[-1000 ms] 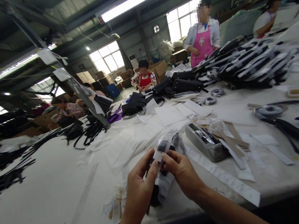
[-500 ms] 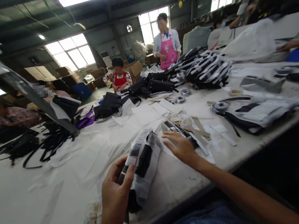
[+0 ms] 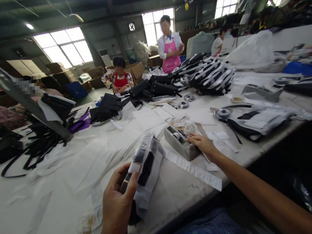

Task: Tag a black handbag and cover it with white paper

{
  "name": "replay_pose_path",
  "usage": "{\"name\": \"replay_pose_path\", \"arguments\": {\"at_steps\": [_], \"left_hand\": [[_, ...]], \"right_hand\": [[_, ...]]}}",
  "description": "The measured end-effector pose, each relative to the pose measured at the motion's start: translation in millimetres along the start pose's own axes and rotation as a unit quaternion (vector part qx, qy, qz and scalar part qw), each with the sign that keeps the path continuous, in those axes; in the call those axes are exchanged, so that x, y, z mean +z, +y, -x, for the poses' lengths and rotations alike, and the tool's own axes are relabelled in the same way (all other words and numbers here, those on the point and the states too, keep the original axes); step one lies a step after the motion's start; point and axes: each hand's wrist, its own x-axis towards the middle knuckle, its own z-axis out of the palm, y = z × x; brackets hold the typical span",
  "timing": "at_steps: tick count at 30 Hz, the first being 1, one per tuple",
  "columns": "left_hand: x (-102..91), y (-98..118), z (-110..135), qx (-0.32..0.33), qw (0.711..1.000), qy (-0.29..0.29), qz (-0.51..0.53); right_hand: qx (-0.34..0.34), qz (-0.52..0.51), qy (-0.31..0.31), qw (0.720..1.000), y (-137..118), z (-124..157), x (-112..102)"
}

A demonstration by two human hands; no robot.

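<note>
My left hand [image 3: 118, 195] is closed around the near left side of a black bag [image 3: 147, 169] wrapped in translucent white sheeting. The thumb presses on a small white piece at the bag's upper left side. To the right stands a grey tape dispenser [image 3: 184, 152]. My right hand [image 3: 203, 145] reaches over its right side, fingertips drawn together inside the rim; what they pinch is too small to make out. A white strip [image 3: 198, 170] lies on the table between the dispenser and the front edge.
Black bags [image 3: 210, 74] with white wrapping are piled at the back. White sheets [image 3: 150, 119] cover the middle. A wrapped bag [image 3: 261, 121] lies at the right, with tape rolls [image 3: 183, 105] farther back. A slanted metal post [image 3: 24, 91] rises at the left. Co-workers are across the table.
My right hand has shifted right, from beside the wrapped bag onto the dispenser, now more exposed. A white strip now lies in front of it. My left hand keeps its hold.
</note>
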Motion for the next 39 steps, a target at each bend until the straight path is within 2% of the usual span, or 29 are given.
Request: {"name": "replay_pose_path", "arguments": {"at_steps": [3,5,8,10,15,20,23,25,28,30,33,35,39], "left_hand": [[1.2,0,0,0.001,1.0,-0.001,-0.009],[1.4,1,1,0.0,1.0,0.003,-0.006],[1.0,2,0,-0.012,1.0,0.007,-0.003],[0.7,2,-1,-0.011,1.0,0.006,-0.007],[0.9,1,-3,-0.008,1.0,-0.002,-0.007],[-1.2,-1,-3,0.006,1.0,0.008,-0.013],[-1.4,-1,-4,0.013,1.0,0.001,-0.014],[0.3,0,-4,0.023,1.0,-0.005,-0.003],[4.4,0,-5,0.038,0.999,-0.011,0.012],[7.0,-2,-3,0.042,0.999,-0.011,0.019],[10.0,-5,-1,0.048,0.998,-0.016,0.025],[11.5,-6,1,0.054,0.998,-0.02,0.023],[14.6,-7,5,0.068,0.998,-0.013,0.01]], "right_hand": [[0.01,-0.084,0.011,0.996,-18,23,-13],[0.059,-0.136,0.0,0.989,-20,37,-18],[0.141,-0.2,-0.018,0.969,-2,52,-16],[0.164,-0.206,-0.005,0.965,18,57,-9],[0.152,-0.171,0.051,0.972,52,53,9],[0.126,-0.138,0.073,0.98,51,55,11],[0.068,-0.116,0.077,0.988,34,68,12],[0.009,-0.112,0.061,0.992,11,80,17],[-0.067,-0.144,-0.006,0.987,-38,98,30],[-0.102,-0.19,-0.066,0.974,-73,110,41],[-0.123,-0.261,-0.151,0.945,-114,122,58],[-0.124,-0.283,-0.191,0.932,-130,125,70],[-0.09,-0.269,-0.206,0.937,-143,123,94]]}}
